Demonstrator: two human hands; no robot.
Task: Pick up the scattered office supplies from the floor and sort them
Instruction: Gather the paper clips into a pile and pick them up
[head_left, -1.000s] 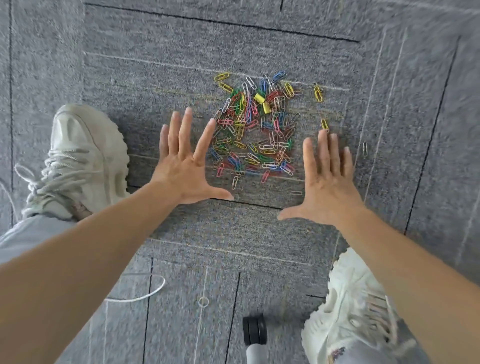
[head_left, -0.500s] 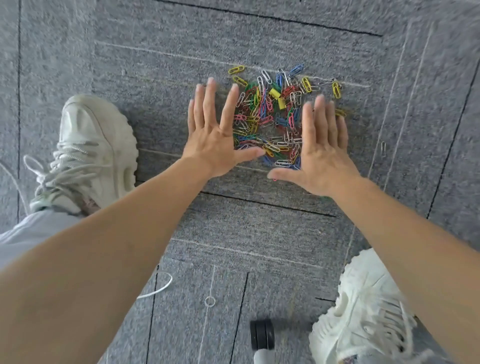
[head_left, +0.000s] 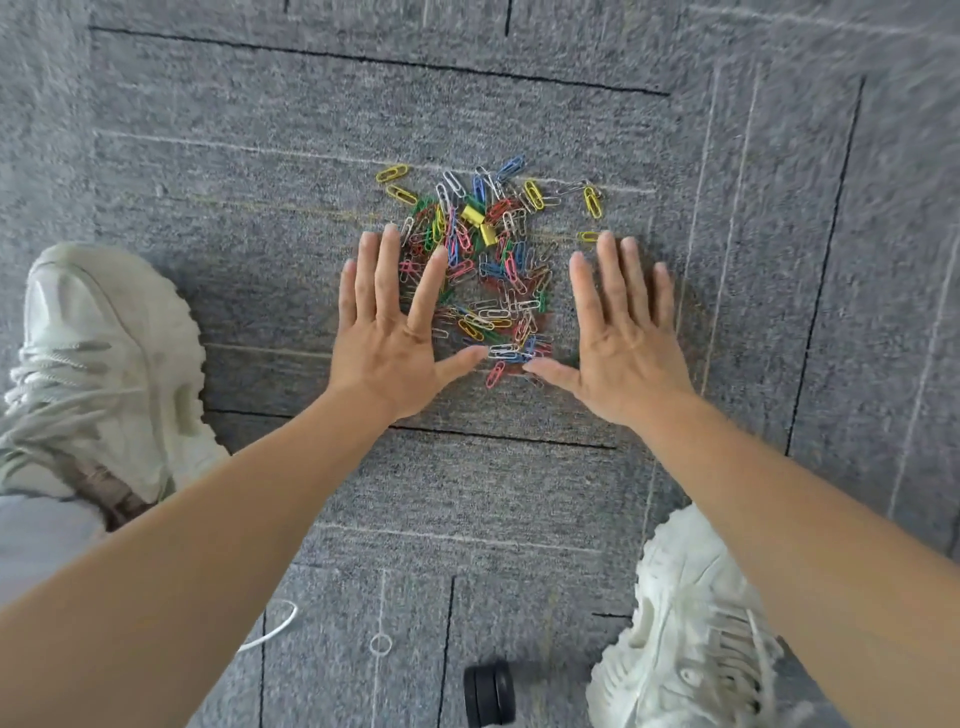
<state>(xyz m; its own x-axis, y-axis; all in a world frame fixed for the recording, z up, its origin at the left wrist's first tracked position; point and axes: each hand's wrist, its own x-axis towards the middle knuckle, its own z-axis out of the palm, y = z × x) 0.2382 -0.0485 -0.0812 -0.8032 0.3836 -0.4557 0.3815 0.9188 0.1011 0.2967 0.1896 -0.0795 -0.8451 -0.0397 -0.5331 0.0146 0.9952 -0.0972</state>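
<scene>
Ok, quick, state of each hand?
Left hand: open, fingers straight, at the paper clips' left edge, holding nothing.
Right hand: open, fingers straight, at their right edge, holding nothing.

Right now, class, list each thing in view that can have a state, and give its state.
paper clips, heaped loosely on the carpet, none lifted.
left hand, open, fingers straight, at the heap's left edge.
right hand, open, fingers straight, at the heap's right edge.
chunky yellow clips, lying in the heap's far part.
caster wheel, standing on the carpet.
</scene>
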